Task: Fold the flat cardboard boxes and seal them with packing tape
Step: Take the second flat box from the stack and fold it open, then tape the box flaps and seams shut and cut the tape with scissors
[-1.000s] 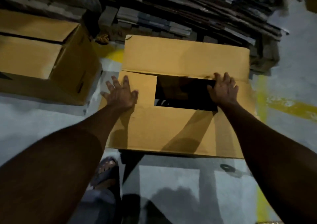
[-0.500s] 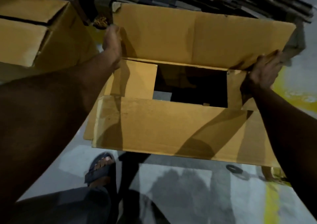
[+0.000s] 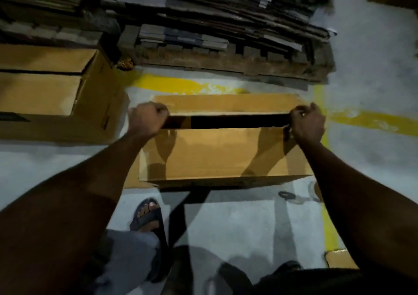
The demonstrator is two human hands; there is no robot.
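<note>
Both long flaps are now coming together over the cardboard box [image 3: 224, 154], leaving a narrow dark gap. Left hand [image 3: 147, 120] and right hand [image 3: 307, 123] are gripping the flap ends; the box is lying lengthwise left-to-right on the floor [image 3: 237, 222].

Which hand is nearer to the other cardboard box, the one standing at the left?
Left. The left hand is just right of that second box; the right hand grips the far end of the near box.

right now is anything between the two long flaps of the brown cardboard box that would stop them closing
Nothing visible does. The dark gap between the far flap and near flap of the brown cardboard box is clear; the left hand and right hand grip its ends.
</note>
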